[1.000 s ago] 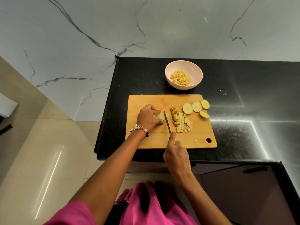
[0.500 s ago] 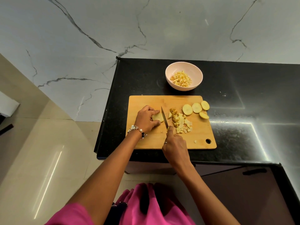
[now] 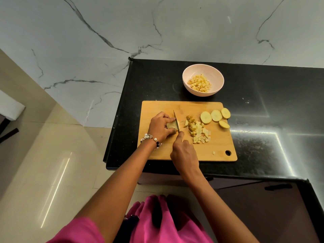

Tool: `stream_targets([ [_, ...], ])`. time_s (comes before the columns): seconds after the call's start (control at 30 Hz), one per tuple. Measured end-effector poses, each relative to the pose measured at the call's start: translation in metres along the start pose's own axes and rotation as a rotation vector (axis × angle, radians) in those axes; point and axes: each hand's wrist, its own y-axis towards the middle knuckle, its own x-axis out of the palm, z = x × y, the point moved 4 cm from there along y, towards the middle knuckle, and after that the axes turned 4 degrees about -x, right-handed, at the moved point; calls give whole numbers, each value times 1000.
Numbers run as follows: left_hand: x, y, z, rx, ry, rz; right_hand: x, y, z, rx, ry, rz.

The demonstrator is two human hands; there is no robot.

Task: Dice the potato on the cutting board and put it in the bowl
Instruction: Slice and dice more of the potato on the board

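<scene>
left hand (image 3: 160,126) pinning potato piece (image 3: 171,125), right hand (image 3: 184,153) apparently gripping knife (image 3: 176,121)

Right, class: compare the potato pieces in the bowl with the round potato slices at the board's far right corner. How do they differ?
The potato pieces in the bowl are small dice; the round slices are whole flat discs, much larger.
The diced pieces are heaped in the pink bowl; the slices lie flat on the cutting board, some overlapping.
Both show pale yellow flesh.
</scene>
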Motion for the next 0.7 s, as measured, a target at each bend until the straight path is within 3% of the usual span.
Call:
stream_targets([
  [0.33, 1, -1, -4, 14, -24, 22, 9, -37, 19, 42, -35, -20],
  [0.7, 1, -7, -14, 21, -74, 28, 0, -22, 21, 12, 158, -28],
])
